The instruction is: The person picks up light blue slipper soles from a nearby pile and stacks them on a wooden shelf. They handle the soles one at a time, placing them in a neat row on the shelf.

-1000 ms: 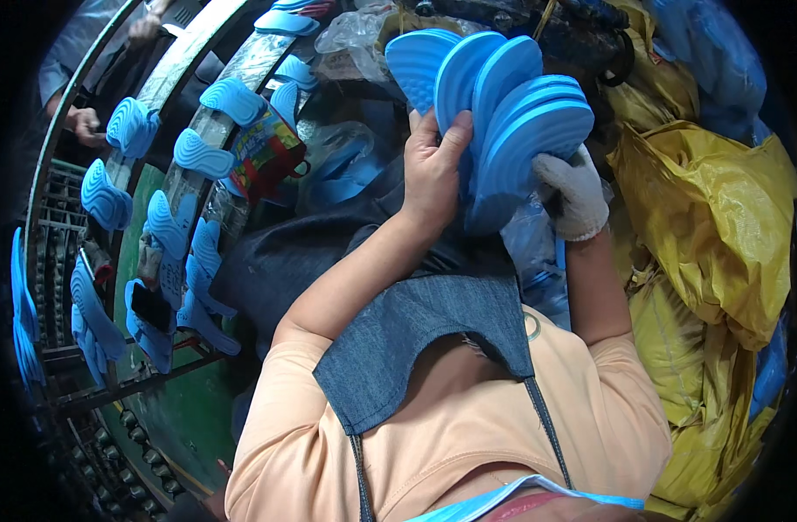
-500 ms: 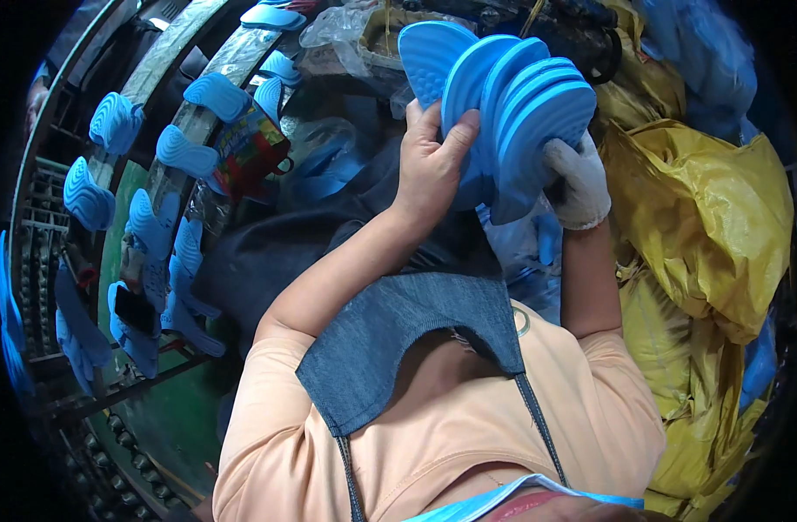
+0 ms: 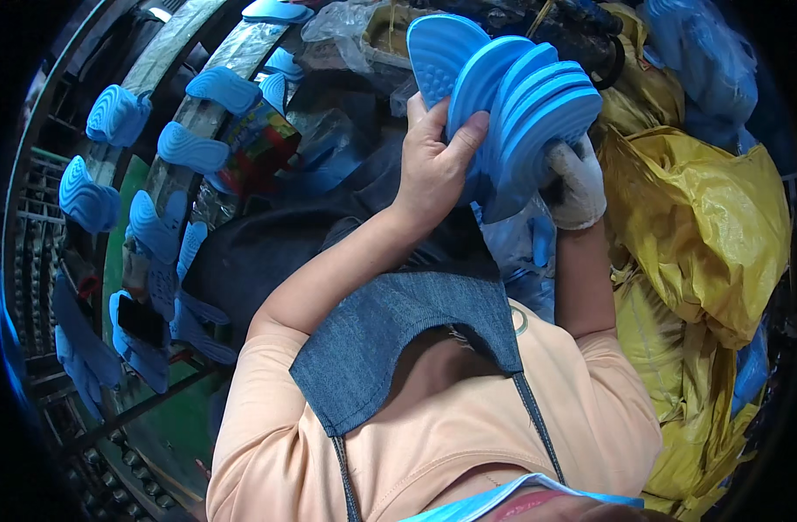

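Note:
Between my two hands is a fanned stack of several blue foam insoles [image 3: 513, 113], wavy-ridged, with small bumps on some faces. My bare left hand [image 3: 439, 157] is closed on the stack's left side, its thumb pressed over an edge and its fingers behind the leftmost piece. On the lower right, my right hand [image 3: 577, 187], in a whitish work glove, grips the same stack; its fingertips are partly hidden by the insoles. The stack is held up above my lap, its upper ends spread apart.
At the left, metal rails [image 3: 146, 74] carry several more blue insoles [image 3: 118, 116]. A dark phone-like object [image 3: 143, 322] lies among insoles there, near a roller chain [image 3: 46, 287]. A red patterned bag [image 3: 259, 148] hangs beyond my lap. Large yellow sacks [image 3: 699, 222] crowd the right side.
The insoles have shifted slightly to the right in view and fanned a little differently, with both hands still holding them. The insoles on the rails have moved slightly.

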{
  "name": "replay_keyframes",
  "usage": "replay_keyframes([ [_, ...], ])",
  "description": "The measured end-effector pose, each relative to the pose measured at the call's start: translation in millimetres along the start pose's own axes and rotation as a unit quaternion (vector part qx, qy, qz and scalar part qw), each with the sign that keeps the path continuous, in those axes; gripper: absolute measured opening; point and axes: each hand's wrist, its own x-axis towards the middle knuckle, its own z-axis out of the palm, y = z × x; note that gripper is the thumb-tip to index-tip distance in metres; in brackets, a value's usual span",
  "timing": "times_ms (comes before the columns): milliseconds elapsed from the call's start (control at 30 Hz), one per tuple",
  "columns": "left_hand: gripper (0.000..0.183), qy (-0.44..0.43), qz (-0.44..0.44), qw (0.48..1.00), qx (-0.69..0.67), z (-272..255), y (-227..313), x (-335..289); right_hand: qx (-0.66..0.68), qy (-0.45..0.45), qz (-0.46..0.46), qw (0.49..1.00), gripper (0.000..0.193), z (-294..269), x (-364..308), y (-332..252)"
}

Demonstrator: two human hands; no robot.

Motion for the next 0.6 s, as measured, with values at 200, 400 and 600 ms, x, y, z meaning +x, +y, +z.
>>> replay_keyframes([
  [200,0.034,0.001,0.001,1.0,0.004,-2,-1,-1,-0.022,-0.001,-0.03,0.999,0.071,10,0,1],
  [400,0.031,0.01,0.001,1.0,-0.008,-1,2,-3,-0.08,-0.01,-0.056,0.995,0.076,17,6,0],
  [600,0.031,0.004,-0.005,1.0,-0.017,-1,1,-6,-0.03,-0.03,-0.029,0.999,0.076,6,1,4],
])
